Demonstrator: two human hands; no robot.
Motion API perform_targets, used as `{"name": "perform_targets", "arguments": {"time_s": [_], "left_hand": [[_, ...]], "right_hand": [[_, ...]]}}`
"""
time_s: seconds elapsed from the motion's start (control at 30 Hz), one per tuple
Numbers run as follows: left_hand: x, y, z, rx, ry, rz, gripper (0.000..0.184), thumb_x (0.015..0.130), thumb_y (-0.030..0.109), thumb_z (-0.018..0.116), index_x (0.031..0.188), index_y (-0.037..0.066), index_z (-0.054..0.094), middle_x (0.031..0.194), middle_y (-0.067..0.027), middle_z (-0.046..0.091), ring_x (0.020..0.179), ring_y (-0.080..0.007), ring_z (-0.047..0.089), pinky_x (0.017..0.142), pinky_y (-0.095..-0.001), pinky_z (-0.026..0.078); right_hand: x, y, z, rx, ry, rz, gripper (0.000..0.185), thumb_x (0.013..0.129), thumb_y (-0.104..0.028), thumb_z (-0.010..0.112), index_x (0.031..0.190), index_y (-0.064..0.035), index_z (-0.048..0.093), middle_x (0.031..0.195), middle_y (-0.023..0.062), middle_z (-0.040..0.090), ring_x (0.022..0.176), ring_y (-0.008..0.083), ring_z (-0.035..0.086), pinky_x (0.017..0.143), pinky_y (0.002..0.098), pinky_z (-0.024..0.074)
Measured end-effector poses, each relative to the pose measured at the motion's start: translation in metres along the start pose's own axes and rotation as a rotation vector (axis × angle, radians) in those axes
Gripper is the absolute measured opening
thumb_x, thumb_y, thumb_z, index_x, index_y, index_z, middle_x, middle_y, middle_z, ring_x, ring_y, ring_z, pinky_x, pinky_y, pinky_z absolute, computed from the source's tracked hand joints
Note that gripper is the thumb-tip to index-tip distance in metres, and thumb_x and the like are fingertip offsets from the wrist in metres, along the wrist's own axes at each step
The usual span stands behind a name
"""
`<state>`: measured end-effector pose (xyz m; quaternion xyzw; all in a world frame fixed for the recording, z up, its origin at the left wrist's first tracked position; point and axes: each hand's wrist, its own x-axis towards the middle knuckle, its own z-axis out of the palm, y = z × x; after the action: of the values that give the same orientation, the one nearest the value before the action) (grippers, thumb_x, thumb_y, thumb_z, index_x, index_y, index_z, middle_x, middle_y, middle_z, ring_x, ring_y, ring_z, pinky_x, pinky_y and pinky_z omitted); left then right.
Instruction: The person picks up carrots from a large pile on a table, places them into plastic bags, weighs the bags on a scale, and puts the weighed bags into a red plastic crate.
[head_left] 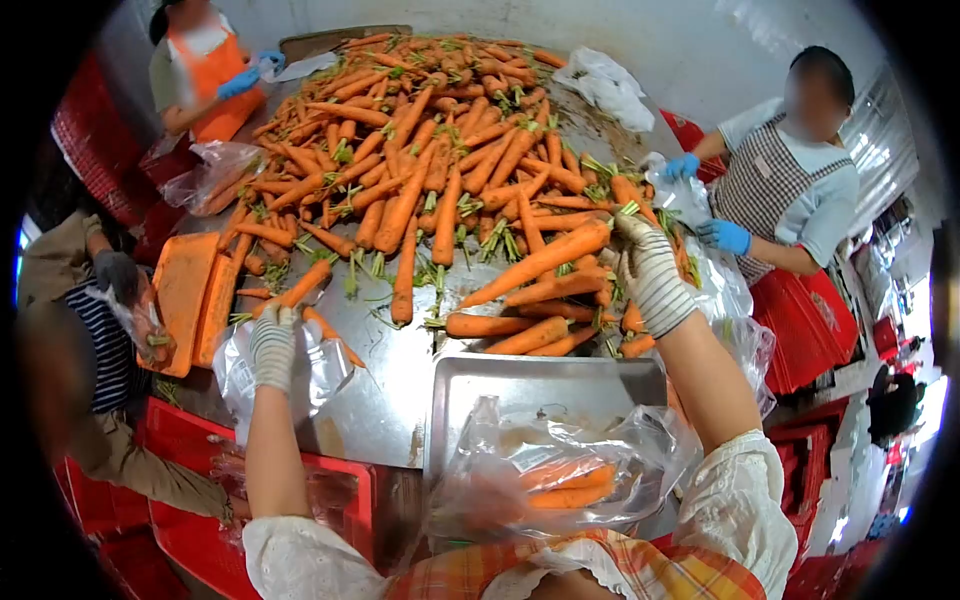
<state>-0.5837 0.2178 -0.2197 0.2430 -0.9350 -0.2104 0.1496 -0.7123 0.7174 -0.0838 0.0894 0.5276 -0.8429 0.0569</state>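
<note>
My right hand (655, 275), in a white striped glove, grips a large carrot (550, 262) by its leafy top end. The carrot's tip points left, above several loose carrots (530, 336) on the metal table. My left hand (274, 348), gloved alike, has its fingers closed at the thin end of another carrot (306, 286). A clear plastic bag (235, 370) lies under and around that hand, and one more carrot (338, 338) shows just to its right. Below and between my arms, an open clear bag (480, 465) with some carrots (570, 485) inside rests on a metal tray (450, 385).
A big heap of carrots (430, 150) covers the far table. An orange plastic crate (182, 300) stands at left. Co-workers with bags stand at far left (200, 80), near left (110, 330) and right (790, 180). Red crates (800, 325) surround the table.
</note>
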Motion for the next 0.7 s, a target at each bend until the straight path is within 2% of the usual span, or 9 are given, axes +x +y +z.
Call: {"name": "perform_targets", "arguments": {"time_s": [0.1, 0.17, 0.2, 0.37, 0.4, 0.43, 0.57, 0.6, 0.7], "left_hand": [[-0.019, 0.017, -0.016, -0.247, 0.001, -0.006, 0.037, 0.085, 0.031, 0.054, 0.107, 0.002, 0.06, 0.096, -0.024, 0.062, 0.09, -0.0376, 0.058, 0.084, -0.0435, 0.044], [-0.042, 0.046, -0.035, 0.126, -0.159, 0.148, 0.036, 0.086, 0.03, 0.053, 0.108, 0.002, 0.06, 0.103, -0.0226, 0.06, 0.093, -0.0368, 0.057, 0.085, -0.0415, 0.044], [-0.05, 0.045, -0.028, 0.267, -0.009, 0.351, 0.038, 0.087, 0.031, 0.054, 0.111, 0.001, 0.059, 0.114, -0.0231, 0.056, 0.098, -0.0341, 0.057, 0.086, -0.0385, 0.045], [-0.091, 0.158, -0.047, -1.242, -0.688, 0.001, 0.077, 0.085, 0.059, 0.05, 0.135, 0.003, 0.036, 0.128, -0.0169, 0.046, 0.091, -0.025, 0.059, 0.079, -0.0382, 0.049], [-0.1, 0.179, -0.056, -1.326, -0.776, 0.014, 0.08, 0.083, 0.059, 0.053, 0.137, 0.003, 0.032, 0.132, -0.016, 0.041, 0.087, -0.024, 0.06, 0.073, -0.0359, 0.051], [-0.109, 0.199, -0.068, -1.404, -0.83, -0.027, 0.074, 0.083, 0.052, 0.058, 0.133, 0.002, 0.038, 0.116, -0.015, 0.053, 0.076, -0.0192, 0.061, 0.062, -0.0293, 0.052], [-0.133, 0.235, -0.097, -1.35, -0.828, -0.107, 0.046, 0.086, 0.032, 0.062, 0.115, -0.003, 0.055, 0.071, -0.0048, 0.06, 0.05, -0.0083, 0.054, 0.045, -0.0191, 0.045], [-0.135, 0.233, -0.1, -1.39, -0.883, -0.112, 0.038, 0.086, 0.023, 0.063, 0.114, -0.002, 0.057, 0.087, -0.0067, 0.063, 0.06, -0.0093, 0.059, 0.05, -0.0206, 0.05], [-0.151, 0.261, -0.138, -1.325, -0.848, -0.006, 0.031, 0.087, 0.019, 0.061, 0.109, -0.003, 0.06, 0.081, -0.0055, 0.063, 0.059, -0.0087, 0.06, 0.05, -0.0183, 0.05]], "right_hand": [[-0.011, 0.007, -0.001, 0.151, -0.007, 0.033, 0.016, 0.087, -0.012, 0.056, 0.102, -0.0057, 0.053, 0.094, 0.0094, 0.06, 0.085, 0.0218, 0.063, 0.076, 0.0386, 0.0561], [-0.026, 0.007, 0.006, 0.3, -0.044, 0.029, 0.021, 0.088, -0.01, 0.052, 0.108, -0.0011, 0.053, 0.098, 0.0135, 0.061, 0.084, 0.0267, 0.064, 0.07, 0.0395, 0.0592], [-0.033, 0.007, 0.009, 0.358, -0.064, 0.032, 0.023, 0.089, -0.007, 0.051, 0.11, 0.0007, 0.05, 0.101, 0.0159, 0.059, 0.088, 0.0288, 0.064, 0.075, 0.0427, 0.0587], [-0.06, 0.016, 0.026, 0.536, -0.249, -0.001, 0.021, 0.087, -0.002, 0.05, 0.106, 0.004, 0.051, 0.102, 0.0196, 0.059, 0.106, 0.0355, 0.056, 0.092, 0.0432, 0.0497], [-0.067, 0.016, 0.03, 0.549, -0.346, -0.024, 0.02, 0.086, -0.003, 0.05, 0.105, 0.0038, 0.052, 0.102, 0.0195, 0.06, 0.106, 0.0354, 0.056, 0.092, 0.0438, 0.049], [-0.075, 0.016, 0.032, 0.563, -0.437, -0.045, 0.02, 0.086, -0.003, 0.051, 0.104, 0.0036, 0.053, 0.101, 0.0195, 0.06, 0.106, 0.0353, 0.056, 0.093, 0.0445, 0.0484], [-0.105, -0.003, 0.029, 0.128, -0.535, -0.353, 0.017, 0.084, 0.0, 0.044, 0.099, -0.0036, 0.051, 0.098, 0.0109, 0.057, 0.097, 0.0229, 0.058, 0.09, 0.0343, 0.0461], [-0.117, -0.01, 0.031, -0.164, -0.467, -0.494, 0.018, 0.084, -0.004, 0.048, 0.101, -0.005, 0.052, 0.098, 0.0076, 0.057, 0.096, 0.0198, 0.057, 0.091, 0.0322, 0.0445], [-0.157, -0.04, 0.042, -1.01, -0.488, -1.014, 0.033, 0.076, -0.01, 0.057, 0.109, -0.0039, 0.054, 0.097, 0.0123, 0.058, 0.087, 0.0231, 0.06, 0.079, 0.0315, 0.0505]]}}
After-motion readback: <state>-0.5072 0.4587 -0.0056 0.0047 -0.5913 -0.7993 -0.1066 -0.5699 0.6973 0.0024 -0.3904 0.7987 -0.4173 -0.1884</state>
